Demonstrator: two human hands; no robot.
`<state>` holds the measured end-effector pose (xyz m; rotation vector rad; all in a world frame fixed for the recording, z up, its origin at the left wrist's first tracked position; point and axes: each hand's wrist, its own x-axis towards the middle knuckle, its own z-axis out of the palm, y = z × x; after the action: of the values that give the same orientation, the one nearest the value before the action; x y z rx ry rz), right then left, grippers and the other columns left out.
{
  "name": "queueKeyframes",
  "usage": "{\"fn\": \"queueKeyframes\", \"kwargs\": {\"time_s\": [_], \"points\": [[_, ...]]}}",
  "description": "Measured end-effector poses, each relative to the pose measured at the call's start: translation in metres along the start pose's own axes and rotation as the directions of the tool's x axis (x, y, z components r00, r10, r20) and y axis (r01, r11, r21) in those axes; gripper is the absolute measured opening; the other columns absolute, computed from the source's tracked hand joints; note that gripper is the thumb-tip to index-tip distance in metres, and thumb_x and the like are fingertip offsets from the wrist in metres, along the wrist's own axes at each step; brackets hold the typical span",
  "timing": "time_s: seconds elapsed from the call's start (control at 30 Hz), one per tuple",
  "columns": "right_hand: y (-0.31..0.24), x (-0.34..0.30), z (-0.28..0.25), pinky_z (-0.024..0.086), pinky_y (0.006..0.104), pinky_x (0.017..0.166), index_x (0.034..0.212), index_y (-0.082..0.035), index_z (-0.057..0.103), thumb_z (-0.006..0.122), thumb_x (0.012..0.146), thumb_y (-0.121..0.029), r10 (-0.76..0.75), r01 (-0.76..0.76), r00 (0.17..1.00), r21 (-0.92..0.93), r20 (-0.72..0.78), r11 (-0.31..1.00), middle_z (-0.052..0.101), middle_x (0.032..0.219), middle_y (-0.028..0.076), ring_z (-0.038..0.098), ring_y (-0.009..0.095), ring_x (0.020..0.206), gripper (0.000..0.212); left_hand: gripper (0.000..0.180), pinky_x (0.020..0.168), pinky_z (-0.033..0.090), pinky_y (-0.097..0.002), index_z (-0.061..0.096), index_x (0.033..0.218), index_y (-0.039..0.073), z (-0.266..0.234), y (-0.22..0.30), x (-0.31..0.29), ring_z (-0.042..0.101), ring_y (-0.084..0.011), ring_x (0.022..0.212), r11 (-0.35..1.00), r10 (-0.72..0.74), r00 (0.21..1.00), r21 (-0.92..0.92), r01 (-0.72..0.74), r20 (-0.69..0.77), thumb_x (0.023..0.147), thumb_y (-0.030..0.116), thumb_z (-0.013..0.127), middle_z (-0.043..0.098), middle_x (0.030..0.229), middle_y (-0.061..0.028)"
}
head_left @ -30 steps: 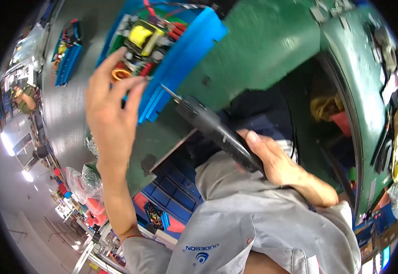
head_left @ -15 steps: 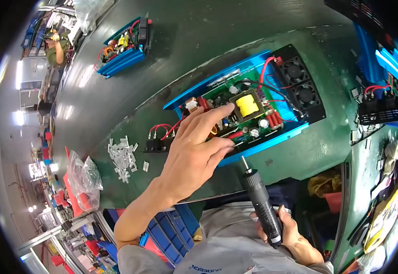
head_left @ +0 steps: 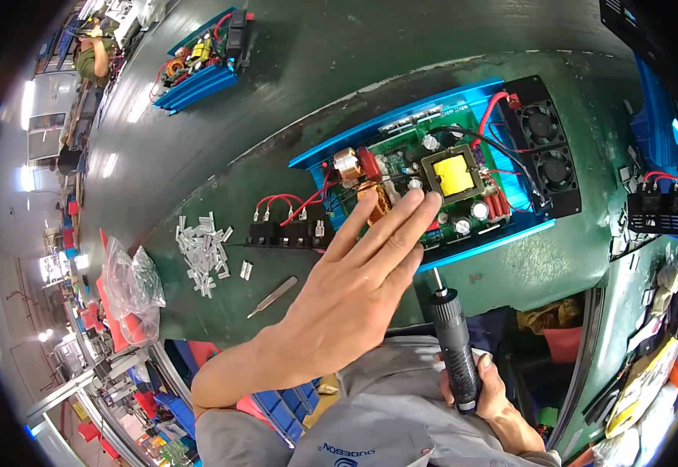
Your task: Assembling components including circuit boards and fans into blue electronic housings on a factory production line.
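My left hand (head_left: 346,292) is flat with fingers stretched out, its fingertips resting on the green circuit board (head_left: 432,183) inside a blue metal tray (head_left: 502,237). The board carries a yellow transformer (head_left: 454,175), a copper coil (head_left: 376,201) and red wires. Two black fans (head_left: 545,148) sit at the tray's right end. My right hand (head_left: 488,393) grips a black electric screwdriver (head_left: 456,350), held upright near my body below the tray's front edge.
A black terminal block with red wires (head_left: 288,232) lies left of the tray. Several small white parts (head_left: 205,245) and a metal tool (head_left: 272,296) lie on the green bench (head_left: 276,117). A second blue unit (head_left: 202,58) sits far back left. Plastic bags (head_left: 132,288) hang at the bench's edge.
The view swung down from the bench's far side to the blue tray. My left hand came off the tray's edge and now lies flat on the board; the screwdriver stays in my right hand.
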<state>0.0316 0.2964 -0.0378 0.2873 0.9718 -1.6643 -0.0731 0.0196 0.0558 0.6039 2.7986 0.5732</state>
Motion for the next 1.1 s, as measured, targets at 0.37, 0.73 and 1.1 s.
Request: {"fn": "queueKeyframes", "kwargs": {"time_s": [0.37, 0.73, 1.1], "points": [[-0.002, 0.007, -0.010, 0.046, 0.0290, 0.053, 0.138, 0.006, 0.048, 0.027, 0.095, -0.078, -0.093, 0.083, 0.992, -0.111, -0.084, 0.990, 0.063, 0.072, 0.011, 0.059, 0.017, 0.059, 0.096, 0.026, 0.119, 0.030, -0.0535, 0.066, 0.101, -0.004, 0.015, -0.020, 0.007, 0.037, -0.0347, 0.146, 0.993, 0.086, 0.953, 0.098, -0.060, -0.291, 0.079, 0.009, 0.070, 0.049, 0.150, -0.0167], [0.033, -0.011, -0.002, 0.045, 0.0314, 0.076, 0.134, -0.005, 0.056, 0.038, 0.104, -0.058, -0.270, 0.172, 0.902, -0.293, -0.337, 0.941, 0.064, 0.096, 0.002, 0.056, 0.016, 0.085, 0.064, 0.038, 0.089, 0.050, -0.0510, 0.070, 0.091, 0.003, -0.084, -0.229, 0.082, 0.064, -0.0430, 0.100, 0.892, -0.363, 0.348, -0.214, 0.398, -0.864, 0.096, 0.036, 0.053, 0.068, 0.103, -0.0229], [0.018, 0.008, 0.000, 0.045, 0.0277, 0.060, 0.123, 0.003, 0.054, 0.027, 0.097, -0.075, -0.393, 0.233, 0.902, -0.568, -0.176, 0.790, 0.064, 0.077, 0.008, 0.057, 0.013, 0.066, 0.087, 0.065, 0.067, 0.064, -0.0428, 0.055, 0.128, -0.002, -0.091, -0.396, -0.040, 0.074, -0.0323, 0.081, 0.215, -0.965, 0.205, -0.936, 0.279, -0.161, 0.090, 0.049, 0.068, 0.067, 0.102, -0.0212]]}}
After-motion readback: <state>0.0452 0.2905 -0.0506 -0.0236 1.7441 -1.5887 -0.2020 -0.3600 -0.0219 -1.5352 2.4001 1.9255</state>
